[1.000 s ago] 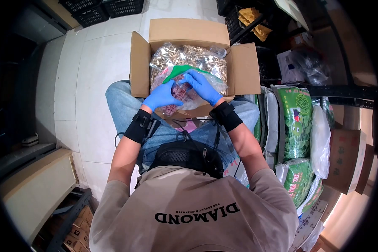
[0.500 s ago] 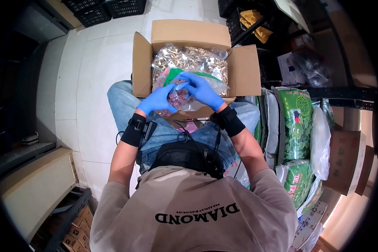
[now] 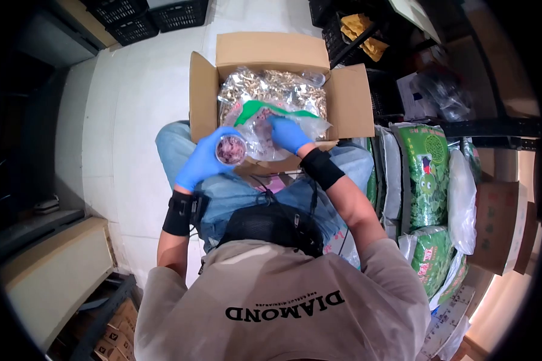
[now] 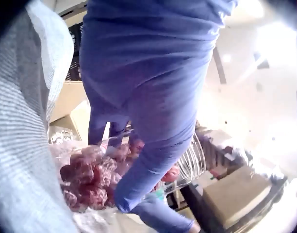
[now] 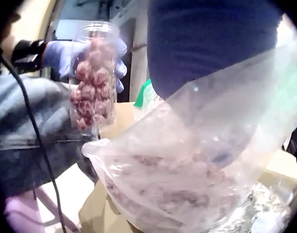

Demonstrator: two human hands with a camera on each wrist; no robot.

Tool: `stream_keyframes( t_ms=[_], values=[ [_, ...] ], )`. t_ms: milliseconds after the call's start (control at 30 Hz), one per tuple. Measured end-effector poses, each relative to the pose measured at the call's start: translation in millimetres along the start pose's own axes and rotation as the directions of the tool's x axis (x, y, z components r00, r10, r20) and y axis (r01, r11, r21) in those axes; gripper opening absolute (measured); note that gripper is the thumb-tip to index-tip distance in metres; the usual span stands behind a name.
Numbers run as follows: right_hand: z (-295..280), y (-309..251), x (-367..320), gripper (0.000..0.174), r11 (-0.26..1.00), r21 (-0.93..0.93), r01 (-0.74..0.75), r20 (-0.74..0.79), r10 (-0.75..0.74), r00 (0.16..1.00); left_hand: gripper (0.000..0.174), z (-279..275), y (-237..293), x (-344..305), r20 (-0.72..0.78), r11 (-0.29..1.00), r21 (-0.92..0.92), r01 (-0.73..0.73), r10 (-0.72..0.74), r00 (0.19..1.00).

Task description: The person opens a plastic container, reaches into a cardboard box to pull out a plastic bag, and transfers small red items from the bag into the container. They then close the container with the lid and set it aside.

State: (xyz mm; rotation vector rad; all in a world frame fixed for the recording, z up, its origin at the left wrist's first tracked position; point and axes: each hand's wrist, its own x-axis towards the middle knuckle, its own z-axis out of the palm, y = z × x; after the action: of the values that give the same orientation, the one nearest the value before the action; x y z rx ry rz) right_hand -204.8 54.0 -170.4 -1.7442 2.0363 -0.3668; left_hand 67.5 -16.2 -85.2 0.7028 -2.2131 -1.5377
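My blue-gloved left hand (image 3: 199,161) grips a clear plastic jar (image 5: 95,80), held upright beside the bag. Wrinkled reddish-purple dried fruits (image 5: 92,104) fill much of it, and its mouth has no lid. A clear plastic bag (image 3: 260,148) with a green band lies over the near side of the box, holding more of these fruits. My right hand (image 3: 290,135), also gloved in blue, reaches into the bag's opening. Its fingertips are down among the fruits, blurred behind the plastic in the right wrist view; I cannot tell whether they hold any.
An open cardboard box (image 3: 351,99) stands before my knees, with clear bags of pale dried pieces (image 3: 244,84) inside. Green printed sacks (image 3: 424,174) are stacked at the right, near black shelving (image 3: 488,129). Black crates (image 3: 177,15) stand on the floor at the far left.
Both hands were together over the bag; the left has drawn back toward me and left with the jar, now showing its open top. The right hand has gone down into the bag.
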Motion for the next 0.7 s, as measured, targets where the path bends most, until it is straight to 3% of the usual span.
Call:
stream_keyframes(
  t_ms=[67, 100, 133, 200, 233, 367, 400, 500, 667, 700],
  values=[
    [8.6, 7.6, 1.5, 0.029, 0.985, 0.156, 0.078, 0.074, -0.09, 0.993, 0.065, 1.4, -4.8, 4.6, 0.005, 1.0, 0.009, 0.006, -0.006, 1.0],
    [15.0, 8.5, -4.6, 0.03, 0.948, 0.294, 0.125, 0.021, -0.137, 0.99, 0.064, 4.1, 0.0, 2.3, -0.073, 0.993, -0.116, -0.03, 0.022, 0.997],
    [22.4, 8.8, -10.4, 0.03, 0.946, 0.301, 0.12, 0.029, -0.135, 0.99, 0.063, 4.2, 2.7, -0.3, -0.159, 0.97, -0.228, -0.079, 0.043, 0.986],
    [20.6, 8.8, -5.2, 0.031, 0.805, 0.583, 0.108, 0.243, -0.3, 0.922, 0.072, -0.5, -3.1, 3.7, -0.102, 0.966, -0.254, -0.042, 0.017, 0.995],
    [18.3, 7.1, -6.5, 0.037, 0.778, 0.628, -0.008, 0.361, -0.283, 0.889, 0.073, -0.2, 0.6, 4.2, -0.074, 0.981, -0.191, -0.03, 0.017, 0.997],
    [21.9, 2.6, -12.3, 0.037, 0.793, 0.608, -0.028, 0.485, -0.343, 0.804, 0.074, 1.8, 23.5, 3.5, 0.002, 0.99, -0.119, -0.071, 0.072, 0.997],
    [29.2, 3.4, -12.3, 0.037, 0.793, 0.609, -0.027, 0.484, -0.344, 0.804, 0.074, 1.2, 29.2, 2.6, 0.003, 0.991, -0.118, -0.071, 0.071, 0.997],
    [43.4, -4.3, -13.3, 0.036, 0.741, 0.623, 0.252, 0.314, -0.531, 0.787, 0.069, 2.9, 43.9, 3.0, 0.102, 0.987, 0.015, -0.157, 0.155, 0.983],
    [6.8, -10.1, -30.6, 0.03, 0.762, 0.584, 0.278, 0.251, -0.496, 0.831, 0.068, 16.3, 34.8, 10.9, 0.229, 0.982, 0.09, -0.165, 0.141, 0.963],
    [1.5, -4.6, -29.8, 0.029, 0.796, 0.532, 0.289, 0.172, -0.436, 0.883, 0.069, 19.7, 29.2, 14.6, 0.233, 0.981, 0.098, -0.168, 0.142, 0.962]
  ],
)
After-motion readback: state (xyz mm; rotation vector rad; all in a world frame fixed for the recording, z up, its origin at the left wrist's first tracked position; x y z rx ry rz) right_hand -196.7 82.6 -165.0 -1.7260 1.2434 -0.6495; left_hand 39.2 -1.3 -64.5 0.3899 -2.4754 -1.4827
